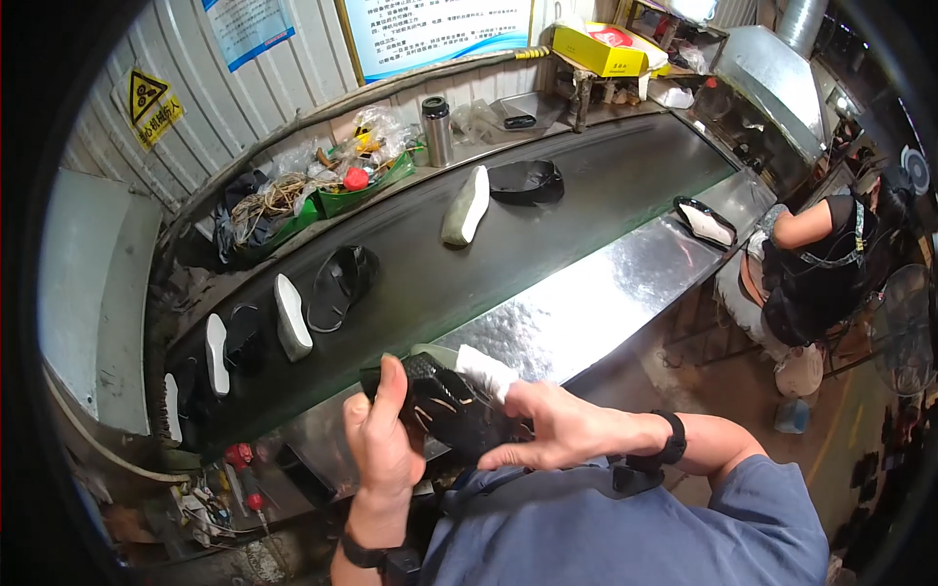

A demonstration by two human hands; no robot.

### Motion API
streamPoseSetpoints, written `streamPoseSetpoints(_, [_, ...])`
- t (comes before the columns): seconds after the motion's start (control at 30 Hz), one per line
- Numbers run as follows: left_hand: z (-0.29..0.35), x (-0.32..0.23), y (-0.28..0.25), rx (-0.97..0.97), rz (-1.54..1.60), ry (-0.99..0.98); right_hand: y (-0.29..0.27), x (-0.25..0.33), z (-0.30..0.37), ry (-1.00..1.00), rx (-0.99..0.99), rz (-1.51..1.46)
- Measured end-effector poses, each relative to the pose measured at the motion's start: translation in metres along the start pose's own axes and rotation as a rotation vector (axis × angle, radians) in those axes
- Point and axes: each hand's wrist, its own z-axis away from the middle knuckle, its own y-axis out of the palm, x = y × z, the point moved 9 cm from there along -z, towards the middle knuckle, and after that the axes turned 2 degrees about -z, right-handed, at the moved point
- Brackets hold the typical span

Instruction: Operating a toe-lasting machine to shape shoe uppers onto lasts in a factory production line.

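In front of my chest, my left hand [383, 439] and my right hand [562, 427] grip a black shoe upper [449, 405] with narrow slits between its strips. The left thumb points up along the upper's near left edge, and the left fingers are mostly hidden behind it. My right hand closes on the other end, thumb below and fingers by a white piece [487, 369]. Beside that piece shows a bit of greenish shoe last [437, 354]. How the last sits against the upper is hidden.
Beyond the metal ledge [557, 322], a dark conveyor belt [410, 254] carries several white-soled lasts [467, 207] beside black uppers [528, 183]. A black shoe [705, 223] lies near a seated co-worker [821, 254] at right. A steel flask [437, 132] and green bins [366, 186] line the wall.
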Motion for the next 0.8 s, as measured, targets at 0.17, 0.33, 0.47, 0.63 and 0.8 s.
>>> streamPoseSetpoints(0.17, [-0.025,0.025,-0.014,-0.256,-0.101,0.158,-0.008,-0.029,-0.017,-0.001,-0.329,-0.293])
streamPoseSetpoints(0.33, [-0.030,0.039,-0.022,-0.046,-0.452,0.431,-0.008,-0.024,-0.039,0.159,-0.346,-0.803])
streamPoseSetpoints(0.47, [-0.058,0.107,-0.072,0.002,0.235,-0.294,0.004,-0.058,-0.032,0.267,-0.065,-0.281])
streamPoseSetpoints(0.63, [-0.092,0.199,-0.165,0.031,0.282,-0.635,0.075,-0.115,0.016,-0.252,0.124,0.665])
streamPoseSetpoints(0.8, [-0.105,0.208,-0.168,-0.035,-0.100,-0.563,0.111,-0.188,0.042,-0.179,0.080,0.792])
